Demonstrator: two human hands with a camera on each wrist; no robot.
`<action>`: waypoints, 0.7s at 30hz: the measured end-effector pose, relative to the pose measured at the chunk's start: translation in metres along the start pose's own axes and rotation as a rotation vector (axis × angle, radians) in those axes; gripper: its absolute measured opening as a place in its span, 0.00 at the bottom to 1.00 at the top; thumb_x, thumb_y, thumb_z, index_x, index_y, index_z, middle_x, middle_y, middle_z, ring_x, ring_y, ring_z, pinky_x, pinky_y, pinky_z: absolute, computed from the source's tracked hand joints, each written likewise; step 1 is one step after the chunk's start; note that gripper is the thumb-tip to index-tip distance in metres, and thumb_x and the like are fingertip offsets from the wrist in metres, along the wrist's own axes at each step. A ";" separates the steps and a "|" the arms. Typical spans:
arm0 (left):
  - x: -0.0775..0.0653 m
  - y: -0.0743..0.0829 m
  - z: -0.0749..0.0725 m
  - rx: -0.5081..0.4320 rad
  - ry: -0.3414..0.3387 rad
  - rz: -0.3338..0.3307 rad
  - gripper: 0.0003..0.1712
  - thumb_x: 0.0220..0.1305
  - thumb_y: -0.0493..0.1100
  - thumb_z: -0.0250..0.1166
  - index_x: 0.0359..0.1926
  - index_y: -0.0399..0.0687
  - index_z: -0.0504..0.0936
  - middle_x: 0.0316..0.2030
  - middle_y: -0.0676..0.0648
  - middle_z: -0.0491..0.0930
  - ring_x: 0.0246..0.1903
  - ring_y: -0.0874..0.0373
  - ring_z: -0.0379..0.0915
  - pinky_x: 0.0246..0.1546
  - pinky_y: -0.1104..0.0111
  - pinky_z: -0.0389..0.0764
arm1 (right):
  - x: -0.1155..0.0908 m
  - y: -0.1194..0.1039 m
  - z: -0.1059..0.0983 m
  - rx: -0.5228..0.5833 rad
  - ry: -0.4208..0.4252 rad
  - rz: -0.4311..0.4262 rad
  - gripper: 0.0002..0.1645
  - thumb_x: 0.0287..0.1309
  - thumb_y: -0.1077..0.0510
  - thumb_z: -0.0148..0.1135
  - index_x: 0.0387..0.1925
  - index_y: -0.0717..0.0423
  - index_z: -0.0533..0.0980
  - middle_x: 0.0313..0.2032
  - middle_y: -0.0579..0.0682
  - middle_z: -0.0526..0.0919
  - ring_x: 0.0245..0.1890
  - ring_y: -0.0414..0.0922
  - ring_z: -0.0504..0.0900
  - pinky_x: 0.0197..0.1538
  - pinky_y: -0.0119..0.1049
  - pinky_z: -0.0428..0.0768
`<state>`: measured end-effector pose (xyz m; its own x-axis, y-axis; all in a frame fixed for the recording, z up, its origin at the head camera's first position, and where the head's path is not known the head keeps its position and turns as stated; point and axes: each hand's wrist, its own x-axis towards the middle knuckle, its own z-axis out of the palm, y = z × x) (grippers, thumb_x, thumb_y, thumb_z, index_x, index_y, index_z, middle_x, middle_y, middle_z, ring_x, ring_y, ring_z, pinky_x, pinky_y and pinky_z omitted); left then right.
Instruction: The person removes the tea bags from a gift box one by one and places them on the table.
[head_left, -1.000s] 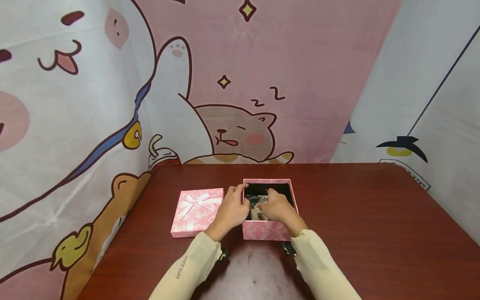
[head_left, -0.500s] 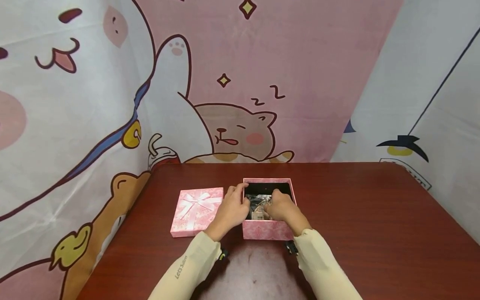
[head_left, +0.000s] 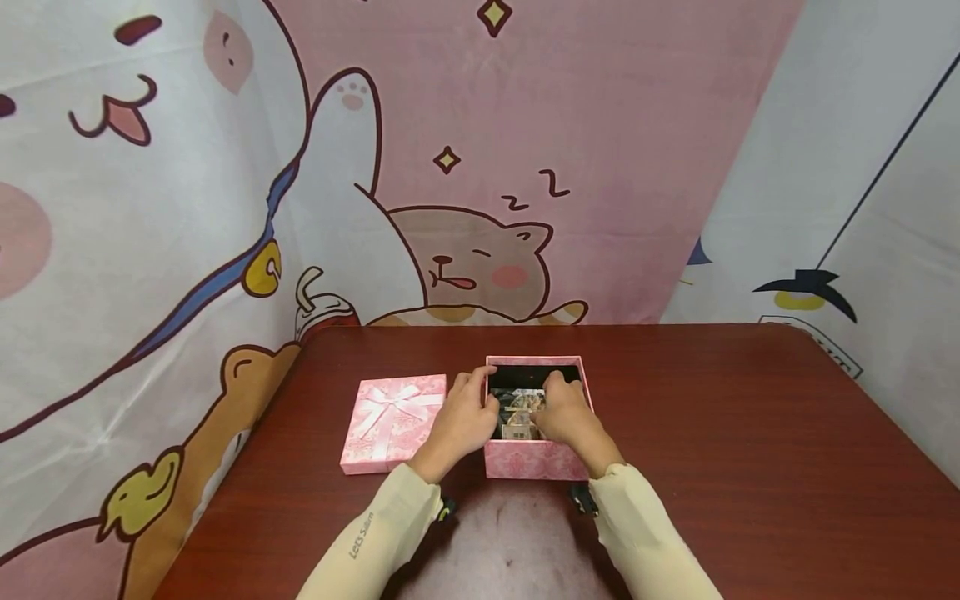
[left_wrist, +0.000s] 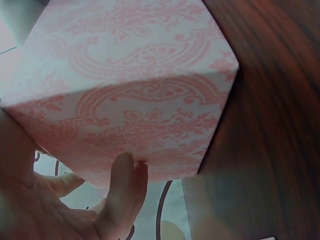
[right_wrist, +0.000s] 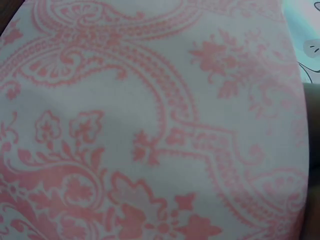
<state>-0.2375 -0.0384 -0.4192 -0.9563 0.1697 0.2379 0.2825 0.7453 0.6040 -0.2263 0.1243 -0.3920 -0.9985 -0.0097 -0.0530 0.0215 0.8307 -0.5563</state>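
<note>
A pink patterned gift box point(head_left: 534, 461) stands uncovered on the table, its inside black. My left hand point(head_left: 463, 417) grips the box's left wall, thumb at the rim. In the left wrist view its fingers point(left_wrist: 122, 182) lie against the outer side of the box. Over the box's right half, my right hand point(head_left: 566, 412) reaches down inside, fingertips bent downward and largely hidden. Beside it in the box lie small items point(head_left: 519, 423), pale cream and shiny transparent. I cannot tell whether the right fingers pinch one of them. The right wrist view is filled by the box's patterned wall point(right_wrist: 125, 110).
Left of the box lies its pink lid point(head_left: 393, 425) with a ribbon bow, close to my left hand. The dark red-brown table point(head_left: 735, 442) extends to both sides. Behind it hangs a cartoon-printed cloth point(head_left: 615, 167).
My right hand has shifted slightly right inside the box, and more of the pale items shows beside it. The left hand keeps its grip on the box wall.
</note>
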 end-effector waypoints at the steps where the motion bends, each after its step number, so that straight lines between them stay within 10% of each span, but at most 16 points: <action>1: 0.000 0.000 0.000 0.000 -0.004 -0.001 0.26 0.60 0.42 0.53 0.61 0.56 0.68 0.50 0.42 0.71 0.46 0.48 0.72 0.43 0.55 0.72 | 0.000 0.000 0.000 -0.002 0.008 -0.006 0.24 0.45 0.59 0.68 0.41 0.67 0.68 0.38 0.63 0.74 0.47 0.58 0.69 0.46 0.50 0.71; 21: 0.000 0.000 0.000 0.004 -0.012 -0.007 0.26 0.59 0.43 0.52 0.60 0.57 0.68 0.50 0.42 0.71 0.46 0.47 0.72 0.43 0.54 0.72 | 0.001 0.000 0.004 0.054 0.073 -0.037 0.17 0.37 0.63 0.72 0.33 0.61 0.76 0.19 0.47 0.73 0.24 0.44 0.72 0.31 0.39 0.72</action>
<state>-0.2375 -0.0388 -0.4195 -0.9591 0.1719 0.2249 0.2755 0.7491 0.6024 -0.2271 0.1226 -0.3952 -0.9996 0.0022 0.0282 -0.0152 0.7992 -0.6009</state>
